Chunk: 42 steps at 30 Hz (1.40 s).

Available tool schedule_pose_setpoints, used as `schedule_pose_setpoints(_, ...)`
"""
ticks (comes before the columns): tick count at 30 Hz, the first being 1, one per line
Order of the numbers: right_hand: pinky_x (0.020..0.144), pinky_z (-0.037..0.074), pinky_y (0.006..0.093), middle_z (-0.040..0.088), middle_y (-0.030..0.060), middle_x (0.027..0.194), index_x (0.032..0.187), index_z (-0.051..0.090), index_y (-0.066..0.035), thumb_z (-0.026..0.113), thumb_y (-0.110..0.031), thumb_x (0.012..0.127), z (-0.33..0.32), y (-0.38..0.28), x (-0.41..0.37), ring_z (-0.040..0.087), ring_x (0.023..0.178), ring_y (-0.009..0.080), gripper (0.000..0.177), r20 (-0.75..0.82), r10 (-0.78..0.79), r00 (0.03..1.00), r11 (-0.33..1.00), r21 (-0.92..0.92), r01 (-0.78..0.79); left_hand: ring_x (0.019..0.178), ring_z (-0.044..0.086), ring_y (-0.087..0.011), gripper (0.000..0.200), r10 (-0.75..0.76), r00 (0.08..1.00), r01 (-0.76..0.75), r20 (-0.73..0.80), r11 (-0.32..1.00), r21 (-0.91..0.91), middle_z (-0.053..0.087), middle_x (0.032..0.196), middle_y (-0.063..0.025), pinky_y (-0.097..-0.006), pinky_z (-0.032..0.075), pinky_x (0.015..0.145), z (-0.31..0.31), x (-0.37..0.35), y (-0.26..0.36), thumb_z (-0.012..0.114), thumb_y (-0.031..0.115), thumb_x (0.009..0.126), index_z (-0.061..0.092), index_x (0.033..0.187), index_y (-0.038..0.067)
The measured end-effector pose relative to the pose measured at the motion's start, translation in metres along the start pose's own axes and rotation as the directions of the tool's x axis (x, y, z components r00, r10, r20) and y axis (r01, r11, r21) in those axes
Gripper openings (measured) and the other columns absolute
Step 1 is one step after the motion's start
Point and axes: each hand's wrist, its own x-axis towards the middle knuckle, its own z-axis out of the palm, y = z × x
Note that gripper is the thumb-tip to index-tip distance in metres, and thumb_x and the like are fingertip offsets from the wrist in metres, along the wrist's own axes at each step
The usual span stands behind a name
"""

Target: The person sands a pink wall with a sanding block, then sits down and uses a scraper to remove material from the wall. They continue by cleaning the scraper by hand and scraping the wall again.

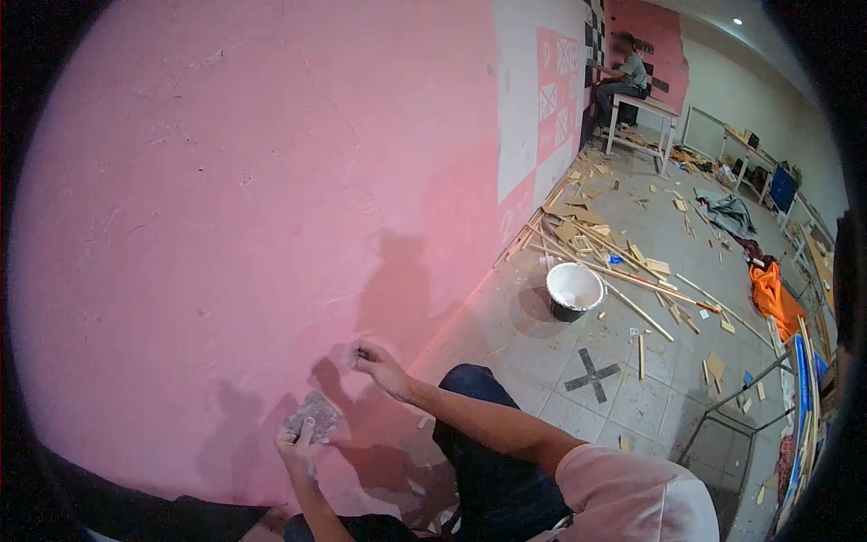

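Note:
In the head view, my left hand (296, 444) grips a flat, grey, irregular piece (316, 415) smeared with whitish material, thumb on top. It is held low in front of the pink wall (226, 271). My right hand (377, 363) is raised to the same wall, a little higher and to the right. Its fingers are curled together at the wall surface. Whatever they hold, if anything, is too small to make out. Both hands look dusted with pale residue. The wall near them shows cracks and rough patches.
A bucket (575, 287) with a white inside stands on the tiled floor to the right. Wood strips (632, 271) and scraps lie behind it. A metal frame (745, 420) stands at the right. Far back, a person (625, 77) sits on a white table (646, 106).

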Motion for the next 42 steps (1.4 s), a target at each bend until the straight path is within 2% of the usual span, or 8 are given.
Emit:
schedule_pose_setpoints(2, 0.109, 0.043, 0.0352, 0.063, 0.0025, 0.118, 0.102, 0.067, -0.006, 0.061, -0.013, 0.104, -0.007, -0.008, 0.0, 0.056, 0.119, 0.0155, 0.009, -0.045, -0.042, 0.998, 0.997, 0.066, 0.045, 0.079, 0.074, -0.0167, 0.014, 0.009, 1.0, -0.009, -0.014, 0.999, 0.051, 0.077, 0.098, -0.0102, -0.0305, 0.06, 0.06, -0.004, 0.002, -0.001, 0.072, 0.002, 0.096, 0.074, 0.11, -0.002)
schedule_pose_setpoints(5, 0.104, 0.044, 0.0336, 0.062, 0.001, 0.111, 0.089, 0.063, -0.008, 0.061, -0.012, 0.104, 0.003, -0.025, -0.004, 0.056, 0.112, 0.0142, 0.016, -0.124, -0.076, 0.989, 0.997, -0.009, 0.076, 0.08, 0.073, -0.0155, 0.015, 0.039, 0.998, -0.041, 0.04, 0.998, 0.046, 0.076, 0.099, -0.0098, -0.0299, 0.06, 0.059, -0.008, 0.004, -0.01, 0.072, 0.001, 0.095, 0.074, 0.11, -0.002)
schedule_pose_setpoints(10, 0.095, 0.051, 0.0328, 0.067, 0.0038, 0.104, 0.09, 0.068, -0.004, 0.065, -0.002, 0.097, 0.01, -0.005, -0.002, 0.062, 0.104, 0.014, 0.008, -0.104, -0.125, 0.987, 0.992, -0.028, 0.123, 0.091, 0.071, -0.0143, 0.02, 0.042, 0.997, -0.051, 0.065, 0.988, 0.146, 0.075, 0.106, -0.0074, -0.0303, 0.061, 0.076, -0.015, 0.014, -0.033, 0.072, 0.0, 0.095, 0.073, 0.114, -0.005)
schedule_pose_setpoints(12, 0.094, 0.052, 0.0329, 0.069, 0.0047, 0.106, 0.088, 0.069, -0.004, 0.068, -0.001, 0.095, 0.014, -0.02, -0.007, 0.062, 0.106, 0.0134, 0.008, -0.061, -0.015, 0.998, 0.999, 0.037, 0.017, 0.095, 0.071, -0.0142, 0.023, -0.056, 0.997, 0.049, 0.06, 0.991, 0.123, 0.076, 0.109, -0.0069, -0.0302, 0.059, 0.083, -0.009, 0.009, -0.016, 0.072, 0.0, 0.096, 0.073, 0.118, -0.005)
schedule_pose_setpoints(19, 0.117, 0.043, 0.0431, 0.059, 0.0074, 0.138, 0.063, 0.06, -0.007, 0.068, 0.013, 0.092, 0.027, -0.062, -0.014, 0.053, 0.135, 0.0217, 0.035, 0.024, -0.168, 0.985, 0.971, 0.179, 0.161, 0.083, 0.075, -0.016, 0.024, -0.097, 0.993, 0.095, 0.064, 0.995, 0.031, 0.078, 0.103, -0.0093, -0.0296, 0.061, 0.064, -0.015, 0.009, -0.021, 0.071, 0.0, 0.097, 0.073, 0.12, -0.005)
schedule_pose_setpoints(25, 0.122, 0.037, 0.0532, 0.059, 0.0044, 0.137, 0.062, 0.06, -0.01, 0.071, 0.009, 0.093, 0.036, -0.076, -0.016, 0.044, 0.148, 0.0259, 0.038, 0.085, -0.226, 0.97, 0.966, 0.15, 0.212, 0.081, 0.074, -0.0151, 0.021, -0.083, 0.993, 0.082, 0.084, 0.996, 0.02, 0.078, 0.103, -0.0095, -0.0299, 0.063, 0.062, -0.015, 0.012, -0.029, 0.071, -0.001, 0.097, 0.074, 0.117, -0.005)
schedule_pose_setpoints(32, 0.122, 0.036, 0.0543, 0.06, 0.0054, 0.134, 0.06, 0.056, -0.01, 0.07, 0.011, 0.092, 0.041, -0.072, -0.014, 0.045, 0.145, 0.0257, 0.041, 0.098, -0.231, 0.968, 0.96, 0.184, 0.21, 0.083, 0.075, -0.0157, 0.022, -0.137, 0.986, 0.134, 0.095, 0.99, 0.033, 0.078, 0.103, -0.0101, -0.0303, 0.063, 0.062, -0.015, 0.014, -0.033, 0.071, -0.001, 0.097, 0.072, 0.119, -0.005)
schedule_pose_setpoints(42, 0.121, 0.034, 0.0541, 0.059, 0.0056, 0.131, 0.062, 0.059, -0.01, 0.076, 0.008, 0.088, 0.041, -0.065, -0.012, 0.045, 0.143, 0.0277, 0.036, 0.182, -0.224, 0.957, 0.972, 0.119, 0.204, 0.08, 0.073, -0.0171, 0.021, 0.024, 0.999, -0.022, -0.046, 0.999, 0.033, 0.076, 0.099, -0.0126, -0.0298, 0.063, 0.062, 0.007, -0.018, 0.009, 0.072, -0.004, 0.095, 0.071, 0.115, -0.009)
